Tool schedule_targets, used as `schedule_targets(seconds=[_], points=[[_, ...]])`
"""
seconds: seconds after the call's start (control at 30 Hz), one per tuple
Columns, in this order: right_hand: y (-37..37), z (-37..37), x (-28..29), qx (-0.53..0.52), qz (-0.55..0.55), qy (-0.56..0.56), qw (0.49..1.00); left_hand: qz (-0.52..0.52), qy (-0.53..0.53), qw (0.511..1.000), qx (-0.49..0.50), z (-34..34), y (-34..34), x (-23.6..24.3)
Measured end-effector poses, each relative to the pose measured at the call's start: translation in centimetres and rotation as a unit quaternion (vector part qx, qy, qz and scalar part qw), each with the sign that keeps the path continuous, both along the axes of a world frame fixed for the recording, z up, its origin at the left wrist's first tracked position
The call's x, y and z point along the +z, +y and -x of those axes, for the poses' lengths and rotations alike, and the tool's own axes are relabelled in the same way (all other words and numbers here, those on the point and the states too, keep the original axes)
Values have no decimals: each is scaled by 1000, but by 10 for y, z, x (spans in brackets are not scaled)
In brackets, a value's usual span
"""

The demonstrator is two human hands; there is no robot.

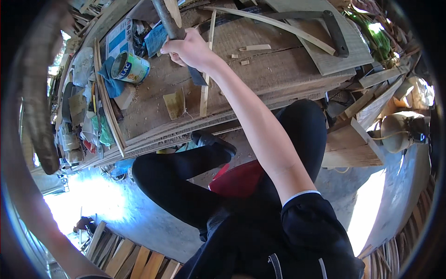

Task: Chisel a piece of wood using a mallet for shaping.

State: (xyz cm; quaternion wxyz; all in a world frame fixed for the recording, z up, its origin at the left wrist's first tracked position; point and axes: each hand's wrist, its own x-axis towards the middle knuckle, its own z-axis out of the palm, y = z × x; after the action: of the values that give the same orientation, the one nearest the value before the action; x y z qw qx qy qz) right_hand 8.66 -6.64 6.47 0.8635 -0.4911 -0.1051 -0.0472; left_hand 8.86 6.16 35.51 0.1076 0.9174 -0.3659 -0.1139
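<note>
My right hand [190,49] reaches across the bench, fingers wrapped round a dark chisel-like tool [167,19]. The tool's grey round shaft rises above the fist, and its flat dark end [197,76] shows below, over a narrow wooden strip [205,95]. At the far left, smeared by motion, my left hand [56,21] is raised and appears closed on a thick brown wooden stick [41,93] that hangs down close to the camera. Left of the right hand, an open tin can [134,69] lies tilted beside a blue cloth [110,76].
A handsaw [335,35] and a long thin slat [278,28] lie across a flat board [325,56] at right. Small offcuts [255,48] dot the wooden bench [153,100]. Bags and bottles crowd its left side. A wooden block [348,146] stands beside my knee.
</note>
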Motion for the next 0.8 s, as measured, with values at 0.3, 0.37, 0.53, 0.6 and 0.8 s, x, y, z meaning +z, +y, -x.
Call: schedule_targets(seconds=[0.3,0.37,0.53,0.6,0.8], points=[[-4,-15,-8,15,-54,41,998,180,43,959,215,30,20,-63],[-12,-26,-15,15,-79,69,994,151,-42,966,203,43,33,-73],[-31,-43,-51,22,-219,129,967,156,44,959,231,39,71,-123],[-39,-43,-55,28,-210,149,966,151,-51,960,229,36,75,-159],[-35,-45,-59,23,-277,169,946,-1,-124,977,172,-11,102,-261]])
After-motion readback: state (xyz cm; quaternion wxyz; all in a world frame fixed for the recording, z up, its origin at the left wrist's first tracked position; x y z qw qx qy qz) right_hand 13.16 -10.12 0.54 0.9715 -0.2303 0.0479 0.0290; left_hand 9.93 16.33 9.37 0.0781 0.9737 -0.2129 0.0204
